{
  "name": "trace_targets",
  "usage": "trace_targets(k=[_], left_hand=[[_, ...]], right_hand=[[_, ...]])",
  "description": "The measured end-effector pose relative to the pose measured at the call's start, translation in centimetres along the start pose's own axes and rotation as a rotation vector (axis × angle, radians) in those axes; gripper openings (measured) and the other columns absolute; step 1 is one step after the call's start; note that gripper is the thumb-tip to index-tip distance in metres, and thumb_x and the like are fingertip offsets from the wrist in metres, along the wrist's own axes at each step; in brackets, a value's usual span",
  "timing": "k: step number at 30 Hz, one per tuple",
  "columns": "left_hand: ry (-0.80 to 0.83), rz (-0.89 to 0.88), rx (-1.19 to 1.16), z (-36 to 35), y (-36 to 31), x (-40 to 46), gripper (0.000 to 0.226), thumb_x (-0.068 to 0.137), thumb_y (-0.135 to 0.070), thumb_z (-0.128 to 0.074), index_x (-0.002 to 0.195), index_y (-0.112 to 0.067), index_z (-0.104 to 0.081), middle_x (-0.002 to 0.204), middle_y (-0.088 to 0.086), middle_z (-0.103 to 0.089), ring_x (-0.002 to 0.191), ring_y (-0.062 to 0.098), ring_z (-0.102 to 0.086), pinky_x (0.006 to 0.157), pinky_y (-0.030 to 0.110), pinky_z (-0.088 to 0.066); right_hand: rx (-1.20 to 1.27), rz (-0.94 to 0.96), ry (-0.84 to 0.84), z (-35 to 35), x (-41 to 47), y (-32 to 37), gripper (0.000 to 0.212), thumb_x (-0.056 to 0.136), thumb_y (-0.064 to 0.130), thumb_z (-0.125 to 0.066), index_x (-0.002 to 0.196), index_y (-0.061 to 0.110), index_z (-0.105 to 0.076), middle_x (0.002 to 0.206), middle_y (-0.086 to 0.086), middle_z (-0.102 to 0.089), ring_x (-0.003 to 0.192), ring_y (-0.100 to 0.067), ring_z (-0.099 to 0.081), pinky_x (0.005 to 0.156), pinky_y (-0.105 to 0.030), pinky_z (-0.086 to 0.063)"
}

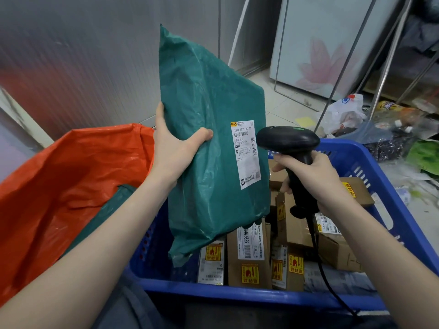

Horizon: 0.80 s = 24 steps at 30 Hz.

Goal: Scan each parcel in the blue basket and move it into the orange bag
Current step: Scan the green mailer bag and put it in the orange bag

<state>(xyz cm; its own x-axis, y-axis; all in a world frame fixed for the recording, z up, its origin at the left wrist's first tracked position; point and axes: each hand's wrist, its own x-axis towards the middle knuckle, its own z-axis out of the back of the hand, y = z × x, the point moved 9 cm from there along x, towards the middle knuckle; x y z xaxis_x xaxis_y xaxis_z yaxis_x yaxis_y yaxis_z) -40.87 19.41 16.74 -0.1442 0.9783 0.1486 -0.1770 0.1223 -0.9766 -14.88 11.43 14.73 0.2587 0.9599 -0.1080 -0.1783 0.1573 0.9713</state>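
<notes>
Grey corrugated wall (83,55); pale tiled floor (285,108); white fridge (327,39).

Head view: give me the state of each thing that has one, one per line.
Green parcel: lifted above the basket, upright, label facing the scanner.
Left hand: grips the green parcel's edge.
Scanner: aimed at the parcel's label.
Right hand: holds the scanner's handle.
Blue basket: holds several cardboard boxes.
Orange bag: open, a green parcel already inside.
</notes>
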Motion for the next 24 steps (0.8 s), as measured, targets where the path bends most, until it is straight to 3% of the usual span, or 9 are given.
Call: trace_targets(k=[10,19,24], left_hand=[[-0.111,-0.105,0.100,10.0,-3.3,1.5,0.114,0.051,-0.049,-0.076,0.148,-0.038,-0.017,0.138,-0.012,-0.035,0.130,0.007,-0.039,0.114,0.035,-0.031],[-0.285,-0.140,0.195,24.1,-4.5,2.8,0.111,0.052,-0.052,-0.077,0.147,-0.043,-0.021,0.143,-0.009,-0.037,0.130,0.008,-0.041,0.113,0.037,-0.034],[-0.313,-0.127,0.275,30.0,-3.3,2.6,0.115,0.049,-0.053,-0.076,0.149,-0.039,-0.019,0.146,-0.008,-0.034,0.133,0.008,-0.037,0.114,0.035,-0.032]], right_hand=[[0.022,0.068,0.063,-7.2,-0.4,5.2,0.012,0.086,0.024,-0.068,0.087,0.015,-0.059,0.076,-0.004,-0.069,0.046,-0.017,-0.058,0.053,-0.030,-0.051],[0.022,0.101,0.226,-19.4,-1.1,9.4,0.017,0.084,0.025,-0.069,0.088,0.010,-0.061,0.072,-0.001,-0.068,0.046,-0.019,-0.059,0.057,-0.033,-0.052],[0.008,0.115,0.316,-26.3,-1.9,10.2,0.020,0.084,0.025,-0.069,0.083,0.006,-0.062,0.073,-0.007,-0.067,0.043,-0.017,-0.060,0.051,-0.029,-0.050]])
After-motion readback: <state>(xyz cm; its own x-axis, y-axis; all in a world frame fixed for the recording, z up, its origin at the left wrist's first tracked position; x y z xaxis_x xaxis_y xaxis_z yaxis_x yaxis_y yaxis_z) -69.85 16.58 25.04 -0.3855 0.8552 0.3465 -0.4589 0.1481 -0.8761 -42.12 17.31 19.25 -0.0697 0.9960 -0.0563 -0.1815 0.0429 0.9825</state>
